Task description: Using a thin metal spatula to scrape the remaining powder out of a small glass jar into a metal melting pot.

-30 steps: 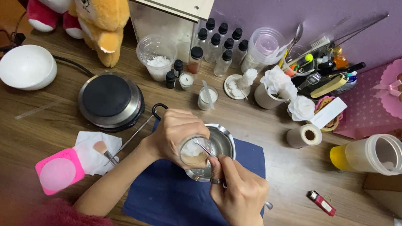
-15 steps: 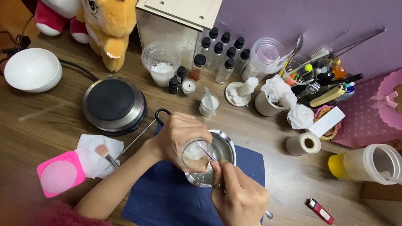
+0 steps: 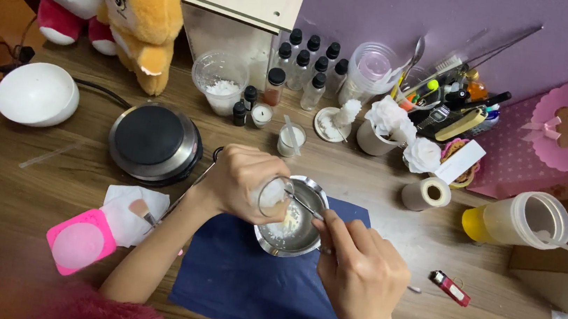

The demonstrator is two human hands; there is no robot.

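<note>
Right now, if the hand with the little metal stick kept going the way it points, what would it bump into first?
Probably the small glass cup that the left hand tilts over the metal bowl. The right hand aims its thin metal tool up-left, and the tip already seems to be at the cup's mouth.

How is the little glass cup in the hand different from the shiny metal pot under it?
The glass cup is see-through; the metal pot is shiny and solid. The cup is smaller and tipped over, held up by the left hand; the pot is wider and sits flat on the blue cloth. The right hand pokes a thin tool into the cup. Both hold white bits.
</note>
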